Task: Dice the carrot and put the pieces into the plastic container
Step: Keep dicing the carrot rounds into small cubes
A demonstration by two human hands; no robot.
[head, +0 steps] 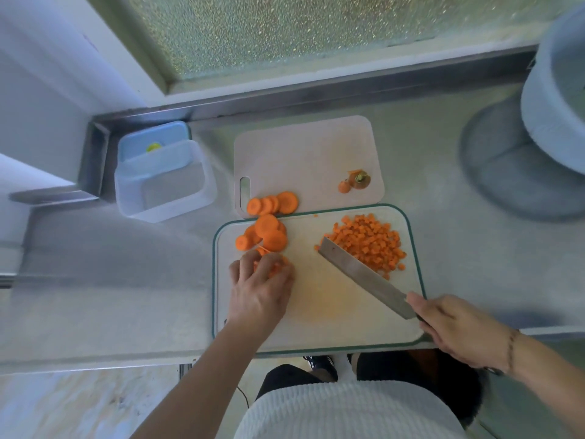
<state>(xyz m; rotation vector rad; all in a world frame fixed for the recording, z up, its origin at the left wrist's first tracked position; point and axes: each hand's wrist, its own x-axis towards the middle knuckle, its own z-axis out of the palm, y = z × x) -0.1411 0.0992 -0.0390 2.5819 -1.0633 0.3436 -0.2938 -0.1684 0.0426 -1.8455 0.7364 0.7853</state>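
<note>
A dull steel worktop (126,280) runs under a frosted window, with a large pale round basin (557,99) at its right edge. Nearest the person lies a white rectangular cutting board with a green rim (319,312); a smaller plain white cutting board with a handle slot (304,153) lies behind it, touching or slightly overlapped. To the left, well apart from the boards, stands the clear rectangular plastic container (164,182), with its blue-tinted lid (152,139) leaning just behind; it holds no carrot.

The right hand (459,331) grips the handle of a broad steel cleaver (364,277), whose blade lies slanted against the heap of small orange carrot dice (373,240) on the right of the green-rimmed board. The left hand (259,286) has its fingers curled down over a few carrot pieces (273,266), apparently pinching them, though blur hides the exact hold. Just beyond its fingertips sit overlapping round carrot slices (267,234), and another row of slices (273,202) lies on the rear board's front edge. The trimmed carrot top and tip (354,180) rest at that board's right.
</note>
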